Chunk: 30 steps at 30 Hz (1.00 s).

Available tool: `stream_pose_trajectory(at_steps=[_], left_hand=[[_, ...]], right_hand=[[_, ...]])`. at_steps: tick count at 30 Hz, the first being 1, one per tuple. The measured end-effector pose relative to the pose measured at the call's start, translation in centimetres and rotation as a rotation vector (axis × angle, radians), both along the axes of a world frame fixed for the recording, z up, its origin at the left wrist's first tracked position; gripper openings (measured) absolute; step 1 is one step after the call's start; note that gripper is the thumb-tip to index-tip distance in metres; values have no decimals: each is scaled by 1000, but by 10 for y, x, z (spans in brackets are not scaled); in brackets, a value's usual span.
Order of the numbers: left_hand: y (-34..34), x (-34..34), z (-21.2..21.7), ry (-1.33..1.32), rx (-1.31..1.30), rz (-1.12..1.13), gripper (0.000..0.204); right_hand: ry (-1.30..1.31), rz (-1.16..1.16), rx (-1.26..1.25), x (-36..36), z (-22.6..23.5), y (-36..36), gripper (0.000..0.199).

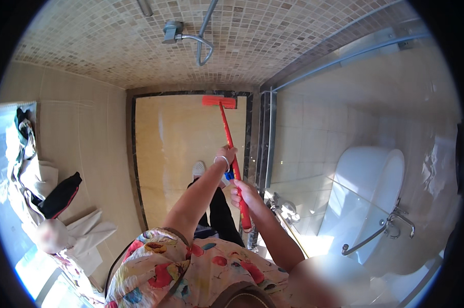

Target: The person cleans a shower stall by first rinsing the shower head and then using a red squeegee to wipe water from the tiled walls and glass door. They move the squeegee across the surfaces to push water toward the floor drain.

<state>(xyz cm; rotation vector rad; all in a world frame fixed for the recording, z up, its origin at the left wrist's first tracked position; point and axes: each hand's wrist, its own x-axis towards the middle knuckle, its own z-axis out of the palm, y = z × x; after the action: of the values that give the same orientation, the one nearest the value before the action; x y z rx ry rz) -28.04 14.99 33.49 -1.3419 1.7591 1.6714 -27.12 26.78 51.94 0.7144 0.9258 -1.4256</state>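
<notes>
A floor brush with a long red handle and a red head reaches away from me. Its bristles rest on the yellowish floor close to the far dark border. Higher up the handle, my left hand, with a pale bracelet at the wrist, is wrapped round it. My right hand grips the same handle nearer to me, just short of its end. A small blue thing shows beside the handle between my hands; I cannot make out what it is.
A mosaic-tiled wall with a grey pipe fitting rises ahead. To the right stand a glass partition, a white bathtub and a tap. Clothes hang on the left. My shoe is on the floor.
</notes>
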Motion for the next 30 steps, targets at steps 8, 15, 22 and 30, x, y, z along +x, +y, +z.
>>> stream_pose_trajectory(at_steps=[8,15,22,30], left_hand=[[44,-9,18,44,12,55,36],[4,-38,44,104,209,234,34],[21,37,24,-111,44,-269,71],[-10,18,14,-64,59,-238,65]], right_hand=[[481,579,327,-40,-28,24,18],[430,466,265,-73,-47,-22,21],[185,342,383,26,-57,-8,11],[84,181,370,16,-81,-31,18]])
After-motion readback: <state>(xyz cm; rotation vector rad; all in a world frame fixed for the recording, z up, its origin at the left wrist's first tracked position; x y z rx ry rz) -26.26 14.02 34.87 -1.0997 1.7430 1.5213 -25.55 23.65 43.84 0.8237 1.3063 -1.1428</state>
